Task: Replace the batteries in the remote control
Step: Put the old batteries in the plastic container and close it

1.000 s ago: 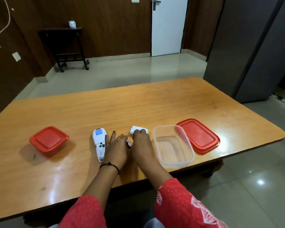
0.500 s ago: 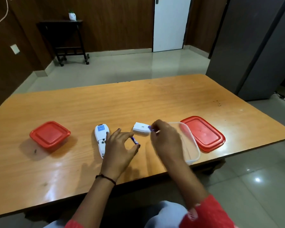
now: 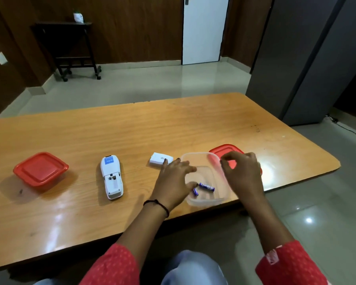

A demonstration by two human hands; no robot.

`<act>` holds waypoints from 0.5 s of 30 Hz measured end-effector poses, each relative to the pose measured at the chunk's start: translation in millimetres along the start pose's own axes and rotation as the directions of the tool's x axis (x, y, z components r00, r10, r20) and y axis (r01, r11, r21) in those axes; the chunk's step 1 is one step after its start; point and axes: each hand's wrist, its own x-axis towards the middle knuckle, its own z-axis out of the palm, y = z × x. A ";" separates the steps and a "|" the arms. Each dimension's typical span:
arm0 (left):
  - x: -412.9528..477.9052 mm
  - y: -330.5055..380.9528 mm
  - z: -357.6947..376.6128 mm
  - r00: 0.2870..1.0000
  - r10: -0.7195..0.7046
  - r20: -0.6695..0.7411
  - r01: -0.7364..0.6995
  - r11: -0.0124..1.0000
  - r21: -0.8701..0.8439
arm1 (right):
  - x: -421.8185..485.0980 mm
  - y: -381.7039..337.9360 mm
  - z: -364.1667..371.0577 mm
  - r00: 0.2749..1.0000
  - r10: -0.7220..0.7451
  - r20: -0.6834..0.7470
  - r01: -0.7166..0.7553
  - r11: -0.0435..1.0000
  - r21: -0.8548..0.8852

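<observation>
Your wooden table [image 3: 132,130] sits in a room with brown walls, a white door [image 3: 203,31] at 12 o'clock and a shiny floor. Your left hand [image 3: 173,182] is over the near left edge of the clear box [image 3: 220,194]. Its fingers are spread wide and it grips nothing. One small battery [image 3: 195,192] lies just under your thumb tip, touching or almost touching it; you cannot tell which. A second battery [image 3: 207,186] lies in the box just beside the first. Your right hand [image 3: 243,173] hovers above the right side of the box. Its fingers are curled loosely and it holds nothing.

At 9 o'clock from your left hand lies the white remote [image 3: 111,177], back side up, with its battery slot bare. The white battery cover [image 3: 160,159] lies at 12 o'clock from your left hand, by your fingertips. A red lid [image 3: 224,151] peeks out behind your right hand. Far off at 9 o'clock sits a closed box with a red lid [image 3: 40,168].
</observation>
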 end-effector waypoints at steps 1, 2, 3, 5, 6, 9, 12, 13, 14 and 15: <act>-2.9 -0.1 -0.8 0.995 -0.053 -0.080 0.039 0.986 -0.160 | 7.8 11.5 -2.5 0.998 0.048 -0.033 -0.048 0.999 0.002; -5.9 -0.3 -0.8 0.983 -0.137 -0.122 0.095 0.949 -0.301 | 17.0 25.0 -2.4 0.994 0.112 -0.010 -0.112 0.992 -0.050; -9.4 -0.1 -1.6 0.968 -0.220 -0.118 0.157 0.904 -0.397 | 25.7 38.3 -0.1 0.978 0.202 0.053 -0.192 0.970 -0.149; -15.2 1.0 0.3 0.934 -0.357 -0.013 0.297 0.796 -0.527 | 36.7 61.1 4.0 0.901 0.390 0.190 -0.308 0.883 -0.354; -16.7 0.6 2.4 0.912 -0.407 0.048 0.355 0.728 -0.586 | 39.0 67.7 5.4 0.870 0.439 0.223 -0.326 0.853 -0.407; -18.1 -0.9 7.3 0.872 -0.467 0.146 0.427 0.581 -0.692 | 44.2 77.7 7.8 0.881 0.421 0.214 -0.340 0.880 -0.332; -20.3 -0.6 8.9 0.843 -0.495 0.208 0.442 0.420 -0.792 | 45.2 70.0 -2.0 0.916 0.368 0.160 -0.362 0.930 -0.063; -20.9 0.4 8.6 0.835 -0.503 0.224 0.446 0.378 -0.812 | 43.7 64.0 -7.1 0.942 0.318 0.109 -0.326 0.943 0.067; -21.5 1.2 8.9 0.827 -0.510 0.237 0.449 0.347 -0.823 | 39.9 55.8 -11.6 0.967 0.251 0.041 -0.254 0.951 0.178; -22.4 2.3 9.3 0.821 -0.514 0.248 0.450 0.316 -0.835 | 33.3 45.3 -15.4 0.985 0.171 -0.034 -0.157 0.955 0.251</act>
